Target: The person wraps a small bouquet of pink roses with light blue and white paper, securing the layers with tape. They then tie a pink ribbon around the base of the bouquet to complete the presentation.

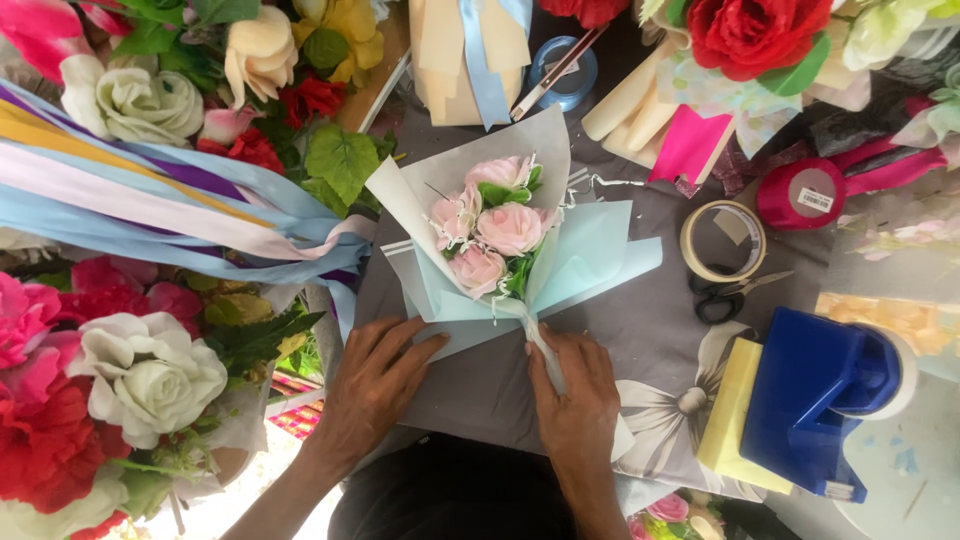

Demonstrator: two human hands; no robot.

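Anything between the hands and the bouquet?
Nothing visible. The left hand lies flat on the grey sheet at the wrap's lower edge; the right hand is already on the stem of the bouquet.

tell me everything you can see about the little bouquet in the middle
The bouquet lies flat on a grey sheet, blooms pointing away from the person. It holds four pale pink roses with green leaves and thin white shreds. Grey and pale blue paper fan out around them, narrowing to a stem wrapped in white. The left hand presses flat on the wrap's lower left edge; the right hand rests on the stem end. The flowers look artificial.
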